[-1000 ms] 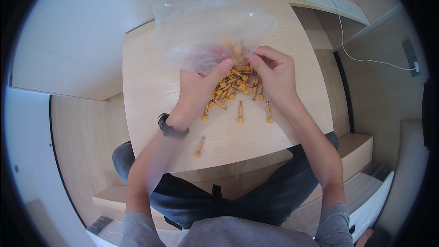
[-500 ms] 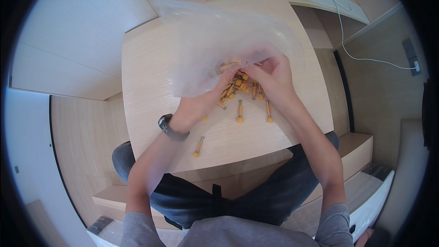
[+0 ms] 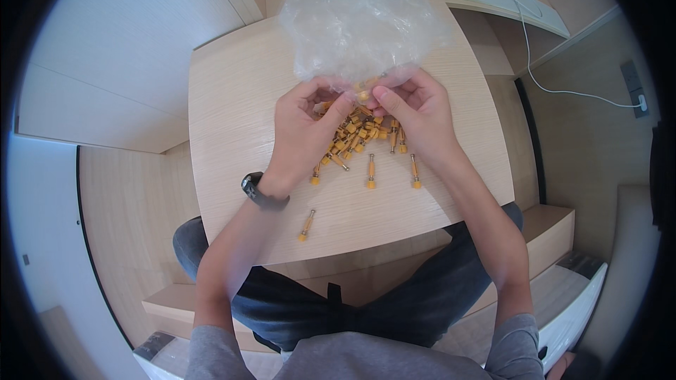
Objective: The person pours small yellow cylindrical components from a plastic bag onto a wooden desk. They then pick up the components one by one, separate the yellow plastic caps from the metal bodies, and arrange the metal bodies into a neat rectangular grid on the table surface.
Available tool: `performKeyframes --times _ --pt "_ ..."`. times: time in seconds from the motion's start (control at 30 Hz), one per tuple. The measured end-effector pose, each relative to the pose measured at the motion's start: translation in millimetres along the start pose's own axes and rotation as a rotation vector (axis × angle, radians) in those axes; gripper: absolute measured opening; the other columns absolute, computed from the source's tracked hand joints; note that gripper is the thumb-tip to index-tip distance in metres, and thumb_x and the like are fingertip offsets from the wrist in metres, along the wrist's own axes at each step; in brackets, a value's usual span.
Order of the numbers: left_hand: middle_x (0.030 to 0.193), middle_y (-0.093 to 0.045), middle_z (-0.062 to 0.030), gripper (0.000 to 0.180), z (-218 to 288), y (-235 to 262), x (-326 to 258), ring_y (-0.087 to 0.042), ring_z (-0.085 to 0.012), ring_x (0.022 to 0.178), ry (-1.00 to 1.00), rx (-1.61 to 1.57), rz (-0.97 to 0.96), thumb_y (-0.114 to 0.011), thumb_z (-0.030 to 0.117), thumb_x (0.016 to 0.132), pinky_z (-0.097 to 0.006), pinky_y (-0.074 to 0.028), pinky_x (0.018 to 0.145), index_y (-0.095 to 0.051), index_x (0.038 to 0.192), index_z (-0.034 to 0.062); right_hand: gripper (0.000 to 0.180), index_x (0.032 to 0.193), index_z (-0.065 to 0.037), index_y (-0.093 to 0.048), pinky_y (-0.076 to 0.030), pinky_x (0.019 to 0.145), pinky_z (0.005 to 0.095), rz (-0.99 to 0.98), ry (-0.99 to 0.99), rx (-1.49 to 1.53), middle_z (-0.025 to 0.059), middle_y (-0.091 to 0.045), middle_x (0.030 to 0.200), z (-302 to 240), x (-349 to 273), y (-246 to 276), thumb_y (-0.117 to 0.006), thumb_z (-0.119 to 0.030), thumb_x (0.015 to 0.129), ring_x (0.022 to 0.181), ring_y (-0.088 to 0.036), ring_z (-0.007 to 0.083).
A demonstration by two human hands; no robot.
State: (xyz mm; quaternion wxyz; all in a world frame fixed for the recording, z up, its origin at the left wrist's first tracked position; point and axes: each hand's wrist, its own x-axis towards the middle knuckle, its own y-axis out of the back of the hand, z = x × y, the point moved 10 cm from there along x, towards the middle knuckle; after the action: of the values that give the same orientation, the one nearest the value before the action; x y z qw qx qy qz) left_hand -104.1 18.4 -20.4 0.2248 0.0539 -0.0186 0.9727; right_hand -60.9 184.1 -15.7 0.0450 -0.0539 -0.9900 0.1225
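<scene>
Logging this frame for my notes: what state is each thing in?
Clear plastic bag: lifted, mouth down, pinched by both hands.
Orange-tipped fasteners: heaped loose on the table.
Stray fastener: lying apart, near table edge.
Left hand: gripping bag.
Right hand: gripping bag.

A person seated at a pale wooden counter (image 3: 232, 134) holds up a crumpled clear plastic bag (image 3: 355, 21) by its lower edge. The left hand (image 3: 303, 134) and right hand (image 3: 415, 116) pinch that edge side by side, fingers closed on the plastic. Beneath the hands lies a heap of small orange fasteners with metal pins (image 3: 355, 137). One stray fastener (image 3: 306, 226) lies apart, nearer the person. A dark wristwatch (image 3: 262, 193) sits on the left wrist. A white cable (image 3: 563, 88) runs along the right.
</scene>
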Motion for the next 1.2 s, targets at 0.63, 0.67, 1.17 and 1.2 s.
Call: performKeyframes --times 0.63,0.67,1.17,1.2 --pt "0.105 -0.076 -0.0053 0.022 4.2 -0.6 0.0 -0.07 -0.0101 0.092 -0.05 -0.026 0.032 -0.079 0.005 0.099 -0.026 -0.057 0.081 -0.072 0.118 -0.0031 0.011 0.106 0.004 -0.078 -0.062 0.082 0.029 0.028 -0.035 -0.199 0.0095 -0.08 0.099 0.8 -5.6 2.7 -0.08 -0.002 0.097 0.093 -0.076 0.0136" --pt "0.103 -0.076 -0.005 0.021 4.1 -0.4 0.3 -0.07 -0.0098 0.09 -0.033 -0.018 0.048 -0.079 0.005 0.099 -0.026 -0.057 0.08 -0.073 0.118 -0.0034 0.01 0.104 0.005 -0.079 -0.062 0.081 0.0291 0.029 -0.012 -0.179 0.0096 -0.081 0.098 1.6 -5.2 4.6 -0.081 -0.002 0.097 0.092 -0.077 0.0134" --pt "0.11 -0.078 -0.0111 0.023 4.2 3.8 -0.8 -0.074 -0.0119 0.094 0.025 0.014 0.088 -0.074 -0.001 0.103 -0.025 -0.061 0.083 -0.074 0.125 -0.0079 0.01 0.111 0.002 -0.074 -0.063 0.079 0.0306 0.216 0.038 0.124 0.0103 -0.077 0.098 0.4 -3.4 25.9 -0.073 -0.006 0.104 0.085 -0.076 0.0162" --pt "0.109 -0.078 -0.0108 0.024 4.8 4.7 -0.6 -0.074 -0.0117 0.095 0.037 0.013 0.1 -0.074 -0.001 0.102 -0.025 -0.06 0.083 -0.074 0.125 -0.0078 0.011 0.111 0.001 -0.073 -0.063 0.078 0.031 0.231 0.044 0.132 0.01 -0.076 0.099 -1.3 -2.2 30.5 -0.073 -0.007 0.104 0.085 -0.076 0.0164"
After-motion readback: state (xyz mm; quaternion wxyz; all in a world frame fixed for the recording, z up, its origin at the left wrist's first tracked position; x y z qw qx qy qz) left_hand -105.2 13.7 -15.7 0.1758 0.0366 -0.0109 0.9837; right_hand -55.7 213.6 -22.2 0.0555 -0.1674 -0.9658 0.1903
